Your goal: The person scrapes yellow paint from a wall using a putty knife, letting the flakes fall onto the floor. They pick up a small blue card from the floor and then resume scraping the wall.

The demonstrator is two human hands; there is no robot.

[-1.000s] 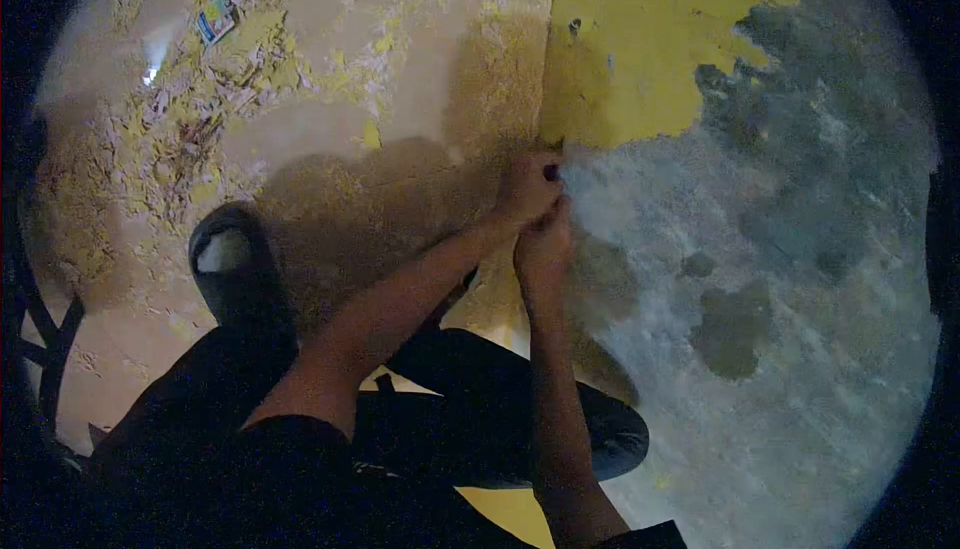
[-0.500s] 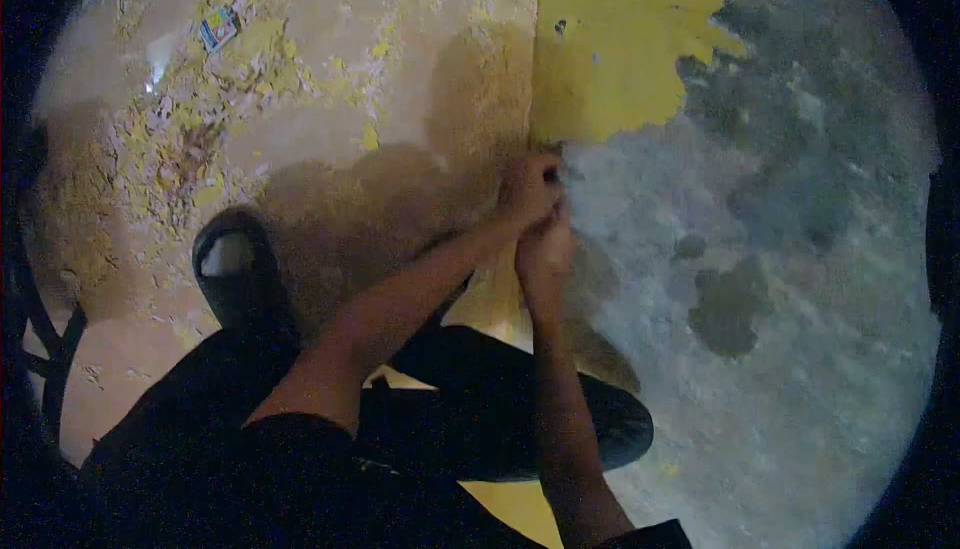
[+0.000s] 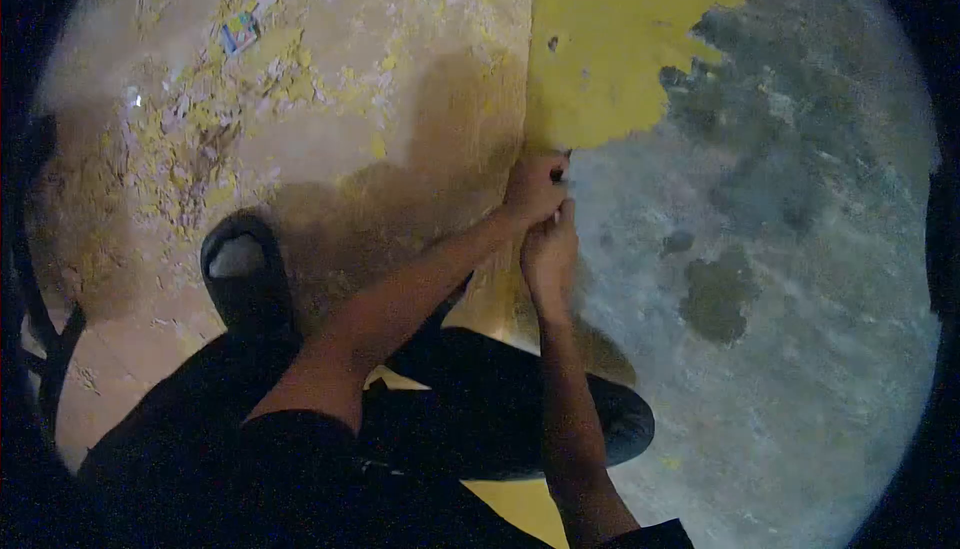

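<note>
My left hand [image 3: 535,187] is closed around a small tool that looks like a scraper [image 3: 557,176]. Only a dark bit and a thin tip show past the fingers. Just below it my right hand [image 3: 550,254] is closed too, thumb up, close against the left; what it grips, if anything, is hidden. Both hands are at the line where the tan floor meets the wall. Right above them is the ragged lower edge of the yellow paint [image 3: 600,59]. Bare grey surface [image 3: 640,249] lies to their right.
Yellow and pale paint flakes [image 3: 190,129] litter the floor [image 3: 310,139] on the left, with a small colourful packet [image 3: 240,33] among them. My dark shoe [image 3: 237,259] rests near the flakes. Dark bars [image 3: 62,359] stand at the far left edge.
The view has shifted slightly. Both hands stay together at the paint's lower edge, a little less blurred, with the right hand slightly lower and a small gap showing between them.
</note>
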